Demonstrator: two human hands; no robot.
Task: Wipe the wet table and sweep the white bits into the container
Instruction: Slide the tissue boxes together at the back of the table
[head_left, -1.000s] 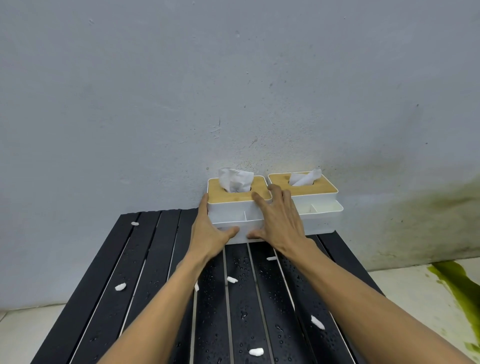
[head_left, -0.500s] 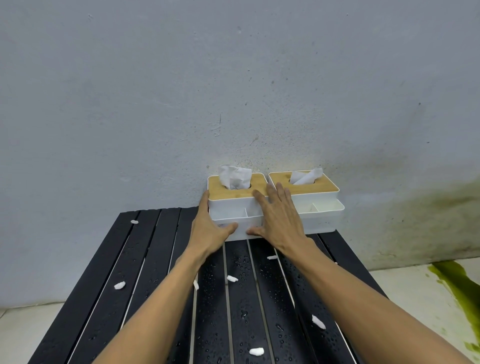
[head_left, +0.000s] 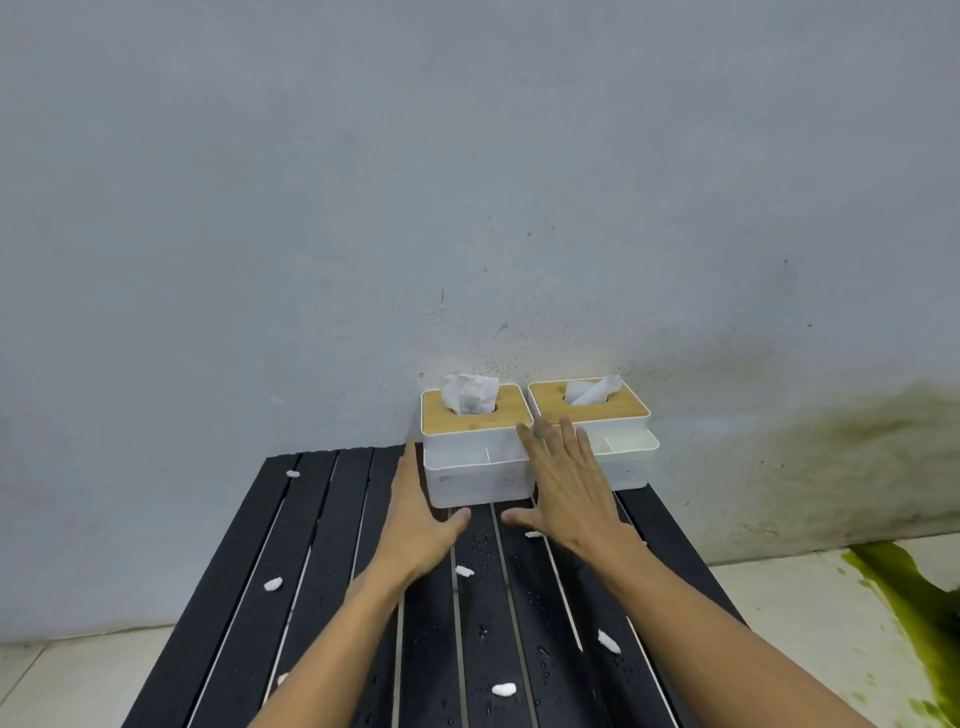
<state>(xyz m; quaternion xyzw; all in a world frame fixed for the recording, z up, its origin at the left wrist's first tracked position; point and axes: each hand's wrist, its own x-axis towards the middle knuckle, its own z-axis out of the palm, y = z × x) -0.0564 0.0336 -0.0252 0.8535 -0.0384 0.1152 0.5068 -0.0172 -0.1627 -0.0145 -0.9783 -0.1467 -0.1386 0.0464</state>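
Note:
A black slatted table (head_left: 322, 545) carries water drops and several white bits, such as one bit (head_left: 273, 584) on the left and another bit (head_left: 504, 689) near me. At its far edge stands a white tissue box with a wooden lid and front compartments (head_left: 478, 478). My left hand (head_left: 415, 525) lies along the box's left side with its thumb on the table in front. My right hand (head_left: 566, 488) is spread flat at the box's right side, fingers apart. Neither hand grips anything.
A second, matching tissue box (head_left: 628, 467) stands right beside the first, against the grey wall (head_left: 467, 208). A green stain (head_left: 924, 613) spreads over the tiled floor at the right. The table's left and right edges drop to the floor.
Both hands held the left box by its sides and front before. Now their thumbs are off its front and the hands have drawn slightly back towards me.

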